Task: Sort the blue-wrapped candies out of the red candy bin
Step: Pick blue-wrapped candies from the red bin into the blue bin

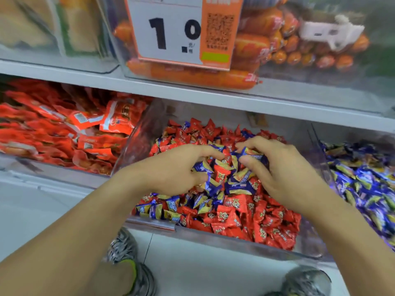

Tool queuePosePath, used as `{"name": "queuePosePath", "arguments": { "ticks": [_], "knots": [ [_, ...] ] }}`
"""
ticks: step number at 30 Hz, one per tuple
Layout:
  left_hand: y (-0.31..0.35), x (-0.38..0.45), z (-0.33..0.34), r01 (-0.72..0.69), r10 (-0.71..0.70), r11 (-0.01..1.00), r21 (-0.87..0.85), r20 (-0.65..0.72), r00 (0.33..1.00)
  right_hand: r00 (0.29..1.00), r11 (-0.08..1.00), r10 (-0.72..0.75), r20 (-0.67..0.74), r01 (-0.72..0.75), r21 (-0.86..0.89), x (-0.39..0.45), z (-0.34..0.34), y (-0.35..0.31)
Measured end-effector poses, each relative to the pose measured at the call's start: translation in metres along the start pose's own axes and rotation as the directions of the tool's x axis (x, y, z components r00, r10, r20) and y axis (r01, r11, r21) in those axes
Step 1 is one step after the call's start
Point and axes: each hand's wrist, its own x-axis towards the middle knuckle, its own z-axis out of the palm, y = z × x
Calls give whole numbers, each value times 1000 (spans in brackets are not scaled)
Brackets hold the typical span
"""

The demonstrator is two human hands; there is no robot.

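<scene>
The blue-wrapped candies [239,184] we want lie mixed through the red candy bin [235,233], thickest at its middle, with another cluster near its front left corner. We have both hands down in that middle heap: our left hand [177,169] curls its fingers around a few blue pieces, and our right hand [284,167] pinches a blue one between thumb and fingers, probably so we gather several per trip. Just right of the red candy bin sits a bin of blue candies [363,182], likely their destination. Left of it lie red snack packets [64,129], and on the shelf above, orange sausages behind a price tag [166,30]
</scene>
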Motion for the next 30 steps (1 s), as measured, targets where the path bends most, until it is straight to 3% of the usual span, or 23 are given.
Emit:
{"name": "queuePosePath", "arguments": {
  "ticks": [7, 9, 12, 14, 19, 25, 30],
  "knots": [
    [-7, -6, -12, 73, -74, 995, -75, -15, 997, 972, 988, 60, -227, -25, 153, -4, -2, -2],
    [-9, -9, -17, 54, -57, 991, -123, -26, 998, 985, 991, 44, -165, -22, 130, -4, -2, -2],
    [-12, -14, -23, 36, -36, 966, -257, 2, 999, 993, 998, 40, 106, -35, -51, -7, 5, 3],
    [-16, -14, -25, 20, -18, 944, -328, 8, 1000, 983, 992, 85, 165, -69, -101, -7, 7, 8],
    [-17, -10, -20, 45, -44, 931, -363, 11, 999, 990, 991, 122, 73, -117, -66, -6, -1, 15],
    [-5, -9, -13, 104, -87, 941, -321, 68, 994, 992, 988, 123, -25, -120, 99, -8, -8, 12],
    [5, -8, -8, 65, -81, 959, -275, -46, 996, 997, 997, 79, -7, -79, 21, -2, 5, 5]
  ]
}}
